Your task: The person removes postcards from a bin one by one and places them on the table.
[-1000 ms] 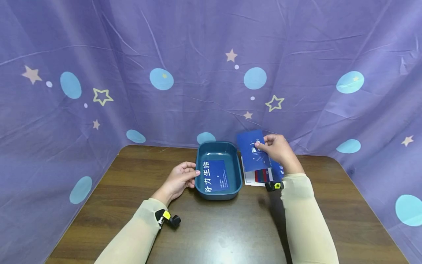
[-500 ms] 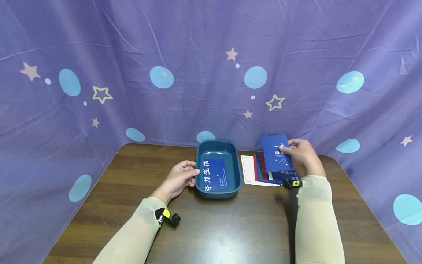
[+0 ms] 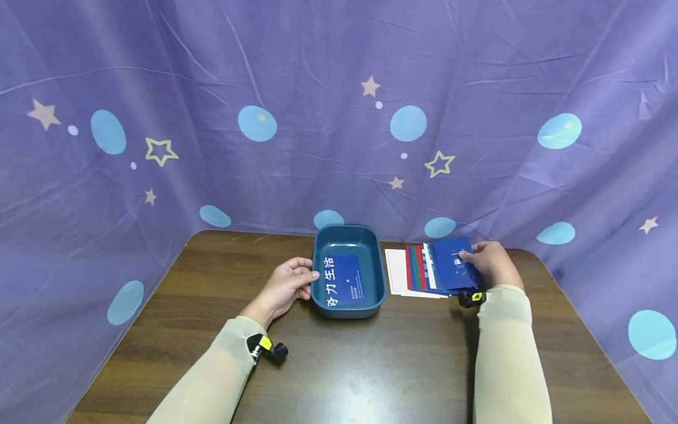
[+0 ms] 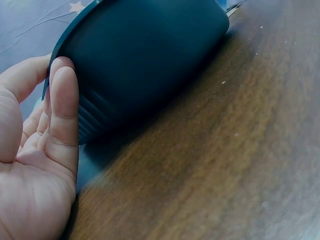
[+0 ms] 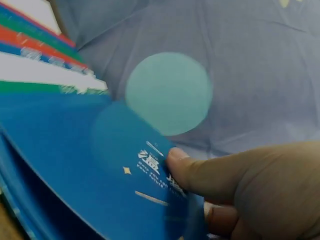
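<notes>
My left hand (image 3: 286, 287) pinches the left rim of a dark teal plastic basin (image 3: 375, 306), thumb over the rim and fingers against the outer wall, as the left wrist view shows. Inside the basin lies a blue card (image 3: 345, 280) with large white characters. My right hand (image 3: 495, 262) pinches another blue card (image 3: 450, 262) with small white print at its right edge, thumb on top. This card overlaps the right end of a fanned row of cards (image 3: 413, 271) in red, green, blue and white. In the right wrist view the held card (image 5: 100, 165) lies close over others beneath.
A white card (image 3: 395, 271) forms the left end of the fanned row, just right of the basin. The brown wooden table (image 3: 339, 365) ends at the back against a purple curtain (image 3: 339, 165) with stars and dots.
My right hand has carried the blue card to the right and lowered it onto the end of the fanned row. The left hand and basin have stayed in place.
</notes>
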`<action>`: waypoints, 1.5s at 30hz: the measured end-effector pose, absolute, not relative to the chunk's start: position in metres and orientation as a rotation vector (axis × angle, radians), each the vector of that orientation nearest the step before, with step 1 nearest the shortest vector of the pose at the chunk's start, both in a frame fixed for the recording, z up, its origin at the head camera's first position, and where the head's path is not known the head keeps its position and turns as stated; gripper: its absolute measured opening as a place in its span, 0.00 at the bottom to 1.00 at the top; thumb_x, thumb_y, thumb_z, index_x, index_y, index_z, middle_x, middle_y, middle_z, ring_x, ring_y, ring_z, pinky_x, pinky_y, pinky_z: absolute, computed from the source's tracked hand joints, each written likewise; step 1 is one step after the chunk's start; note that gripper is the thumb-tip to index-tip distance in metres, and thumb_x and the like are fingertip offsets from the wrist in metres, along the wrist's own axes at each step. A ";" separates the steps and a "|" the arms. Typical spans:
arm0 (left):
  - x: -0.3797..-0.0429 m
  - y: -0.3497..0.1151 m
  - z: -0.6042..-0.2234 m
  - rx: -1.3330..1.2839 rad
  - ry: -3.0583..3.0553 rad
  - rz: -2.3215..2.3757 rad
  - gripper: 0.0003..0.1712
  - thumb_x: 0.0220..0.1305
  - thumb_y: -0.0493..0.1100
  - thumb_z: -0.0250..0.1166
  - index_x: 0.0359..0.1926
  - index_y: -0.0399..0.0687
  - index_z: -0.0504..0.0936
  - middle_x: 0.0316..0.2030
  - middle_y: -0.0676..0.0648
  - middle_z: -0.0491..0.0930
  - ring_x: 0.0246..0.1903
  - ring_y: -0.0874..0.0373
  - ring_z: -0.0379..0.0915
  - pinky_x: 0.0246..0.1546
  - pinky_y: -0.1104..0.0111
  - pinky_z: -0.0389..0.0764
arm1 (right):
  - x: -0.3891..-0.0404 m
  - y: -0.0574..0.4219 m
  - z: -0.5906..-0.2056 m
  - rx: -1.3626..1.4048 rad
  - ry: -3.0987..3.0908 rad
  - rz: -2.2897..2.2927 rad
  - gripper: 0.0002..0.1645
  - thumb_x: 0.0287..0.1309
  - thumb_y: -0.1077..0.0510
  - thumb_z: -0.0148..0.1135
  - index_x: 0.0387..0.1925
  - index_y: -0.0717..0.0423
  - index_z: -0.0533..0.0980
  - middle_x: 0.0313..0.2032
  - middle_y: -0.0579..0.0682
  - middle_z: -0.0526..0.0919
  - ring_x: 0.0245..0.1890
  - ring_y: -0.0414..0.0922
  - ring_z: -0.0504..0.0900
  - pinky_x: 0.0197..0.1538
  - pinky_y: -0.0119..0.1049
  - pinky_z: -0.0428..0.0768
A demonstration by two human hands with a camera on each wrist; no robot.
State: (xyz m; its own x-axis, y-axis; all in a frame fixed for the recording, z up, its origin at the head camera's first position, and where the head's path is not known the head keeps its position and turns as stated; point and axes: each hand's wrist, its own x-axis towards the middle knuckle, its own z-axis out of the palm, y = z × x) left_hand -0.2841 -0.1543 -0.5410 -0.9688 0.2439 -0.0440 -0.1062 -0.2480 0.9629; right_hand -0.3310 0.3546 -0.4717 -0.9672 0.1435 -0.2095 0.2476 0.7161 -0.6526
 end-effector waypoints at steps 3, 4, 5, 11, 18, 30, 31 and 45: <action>-0.285 -0.155 -0.541 0.167 1.776 2.311 0.19 0.69 0.29 0.69 0.56 0.39 0.73 0.27 0.52 0.82 0.17 0.62 0.77 0.17 0.74 0.83 | -0.334 0.356 -0.480 0.328 2.791 -0.956 0.36 0.73 0.44 0.65 0.62 0.74 0.76 0.47 0.67 0.84 0.40 0.53 0.84 0.42 0.45 0.88; -0.285 -0.155 -0.541 0.166 1.774 2.312 0.19 0.69 0.29 0.69 0.56 0.39 0.73 0.27 0.52 0.82 0.17 0.62 0.77 0.17 0.74 0.83 | -0.335 0.356 -0.482 0.341 2.776 -0.930 0.36 0.73 0.44 0.65 0.62 0.74 0.75 0.49 0.68 0.83 0.42 0.55 0.84 0.44 0.47 0.88; -0.285 -0.155 -0.541 0.167 1.774 2.312 0.19 0.69 0.29 0.69 0.56 0.39 0.73 0.27 0.52 0.82 0.17 0.62 0.77 0.17 0.74 0.83 | -0.335 0.356 -0.483 0.358 2.755 -0.923 0.37 0.73 0.44 0.66 0.63 0.74 0.75 0.50 0.69 0.83 0.44 0.57 0.84 0.46 0.49 0.88; -0.284 -0.155 -0.541 0.178 1.762 2.315 0.19 0.69 0.29 0.69 0.56 0.38 0.73 0.28 0.52 0.83 0.17 0.62 0.77 0.17 0.74 0.83 | -0.330 0.351 -0.485 0.428 2.701 -0.898 0.39 0.71 0.44 0.67 0.64 0.75 0.73 0.52 0.71 0.82 0.48 0.61 0.83 0.53 0.57 0.88; -0.283 -0.155 -0.538 0.179 1.759 2.325 0.20 0.69 0.28 0.69 0.57 0.37 0.72 0.28 0.52 0.83 0.17 0.62 0.77 0.17 0.74 0.83 | -0.328 0.343 -0.481 0.435 2.783 -0.813 0.33 0.69 0.46 0.69 0.55 0.74 0.77 0.46 0.68 0.81 0.46 0.61 0.81 0.56 0.61 0.85; -0.283 -0.157 -0.537 0.176 1.752 2.326 0.20 0.69 0.28 0.69 0.57 0.36 0.72 0.28 0.52 0.83 0.17 0.62 0.77 0.17 0.74 0.83 | -0.332 0.341 -0.476 0.322 2.822 -0.998 0.22 0.72 0.52 0.65 0.54 0.67 0.77 0.52 0.68 0.80 0.49 0.61 0.81 0.53 0.56 0.85; -0.283 -0.157 -0.538 0.173 1.751 2.328 0.20 0.69 0.28 0.69 0.57 0.37 0.72 0.28 0.52 0.83 0.17 0.62 0.77 0.17 0.74 0.83 | -0.332 0.339 -0.473 0.301 2.820 -1.025 0.21 0.73 0.51 0.65 0.54 0.66 0.77 0.51 0.67 0.80 0.48 0.60 0.80 0.51 0.53 0.84; -0.281 -0.153 -0.540 0.171 1.752 2.323 0.24 0.69 0.29 0.68 0.61 0.30 0.69 0.27 0.53 0.82 0.17 0.62 0.77 0.17 0.74 0.84 | -0.328 0.273 -0.426 -0.115 2.782 -1.148 0.28 0.73 0.40 0.65 0.58 0.58 0.77 0.47 0.64 0.86 0.47 0.60 0.84 0.50 0.51 0.81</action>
